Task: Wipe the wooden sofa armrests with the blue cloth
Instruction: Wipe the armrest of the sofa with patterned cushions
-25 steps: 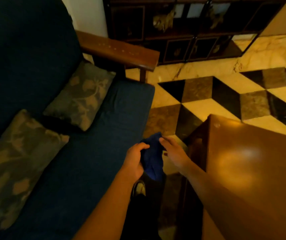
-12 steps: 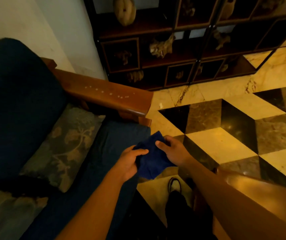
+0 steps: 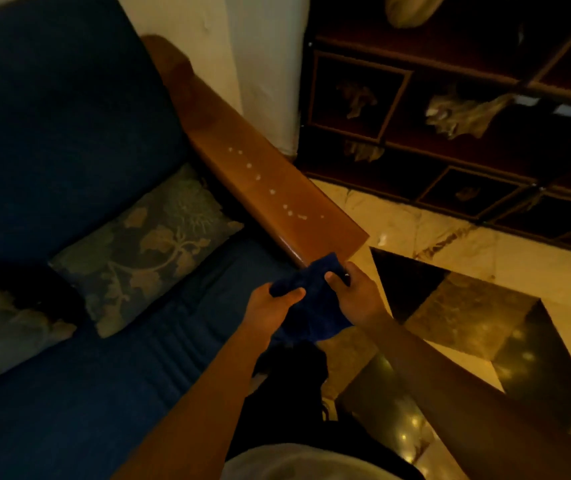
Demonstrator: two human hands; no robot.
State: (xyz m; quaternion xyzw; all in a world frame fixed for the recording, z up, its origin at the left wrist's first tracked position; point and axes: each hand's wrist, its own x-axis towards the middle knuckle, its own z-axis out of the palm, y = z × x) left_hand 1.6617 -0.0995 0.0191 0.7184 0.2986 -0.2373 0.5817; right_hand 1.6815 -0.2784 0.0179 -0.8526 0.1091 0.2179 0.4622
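The wooden sofa armrest (image 3: 266,174) runs from the upper middle down to the centre, with several small white specks along its top. The blue cloth (image 3: 311,306) hangs bunched just below the armrest's front end, its top edge overlapping that end. My left hand (image 3: 270,306) grips the cloth's left edge. My right hand (image 3: 356,292) pinches its right edge, close to the armrest's front corner. Both forearms reach in from the bottom.
The dark blue sofa (image 3: 69,133) fills the left, with two patterned cushions (image 3: 145,244) on its seat. A dark wooden shelf unit (image 3: 450,116) stands at the upper right. Patterned marble floor (image 3: 467,271) lies to the right. My dark trouser leg (image 3: 294,382) shows below the cloth.
Both hands have carried the cloth up towards the armrest's front end. The view has shifted closer, so the armrest now sits directly ahead and the brown table has left the frame.
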